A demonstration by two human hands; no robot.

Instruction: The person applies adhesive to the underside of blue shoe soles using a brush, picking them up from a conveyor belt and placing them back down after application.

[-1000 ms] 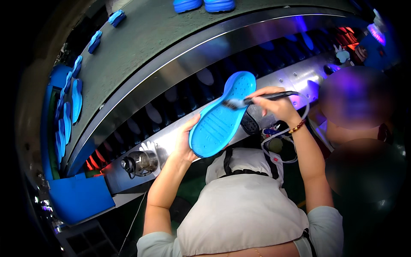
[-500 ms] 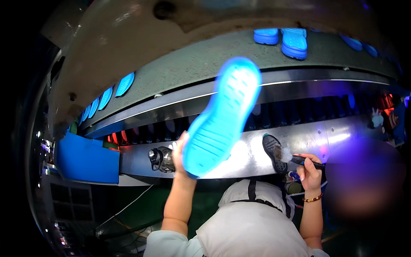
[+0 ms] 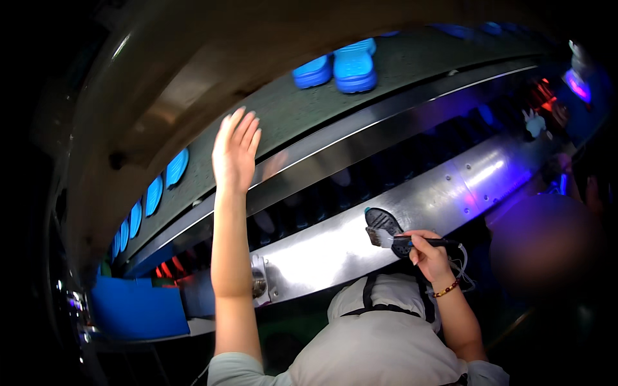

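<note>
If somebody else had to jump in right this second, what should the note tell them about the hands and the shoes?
Left hand: open and empty, fingers spread, stretched up over the grey conveyor belt.
Right hand: gripping a dark-handled brush, its bristles by a small dark sole lying on the shiny metal ledge.
Things: a pair of blue shoes sits on the belt beyond the left hand; more blue soles line the belt's left side.
Done: the left hand holds no sole.
Left: the dark sole lies under the brush, not picked up.
</note>
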